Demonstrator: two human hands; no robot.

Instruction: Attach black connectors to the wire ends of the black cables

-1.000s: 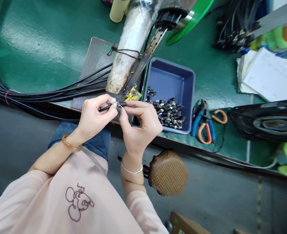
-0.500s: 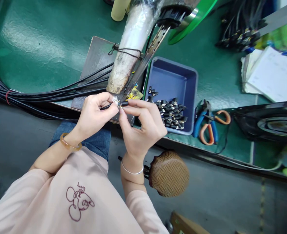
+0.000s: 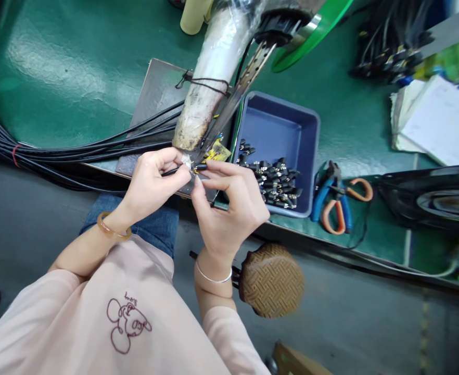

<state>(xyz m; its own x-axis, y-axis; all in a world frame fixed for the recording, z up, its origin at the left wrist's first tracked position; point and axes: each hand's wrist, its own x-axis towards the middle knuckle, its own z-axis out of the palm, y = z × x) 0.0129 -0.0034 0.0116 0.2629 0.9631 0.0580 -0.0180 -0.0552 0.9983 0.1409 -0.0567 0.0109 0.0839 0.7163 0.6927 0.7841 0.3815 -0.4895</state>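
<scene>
My left hand [image 3: 151, 177] pinches the end of a black cable [image 3: 169, 172] whose tip shows small wires and something whitish. Close beside it, my right hand [image 3: 233, 203] has thumb and forefinger pressed near a small black connector [image 3: 201, 166], which touches the cable tip. Just above my fingertips are the worn end of a plastic-wrapped tube [image 3: 192, 125] and a slim metal soldering tool [image 3: 235, 99] slanting down. A yellow piece [image 3: 218, 151] lies right behind the fingertips. More black cables [image 3: 58, 154], bound with a red tie, run in from the left.
A blue tray [image 3: 316, 156] with many black connectors [image 3: 278, 182] stands right of my hands. Beyond it are pliers [image 3: 336, 200], papers [image 3: 440, 120] and a black device [image 3: 432, 198]. A green reel [image 3: 315, 41] is above; a round stool [image 3: 272, 281] stands below the table edge.
The whole view has shifted slightly, so most things sit a little farther right. My right thumb and forefinger have moved very slightly; both hands stay at the cable tip.
</scene>
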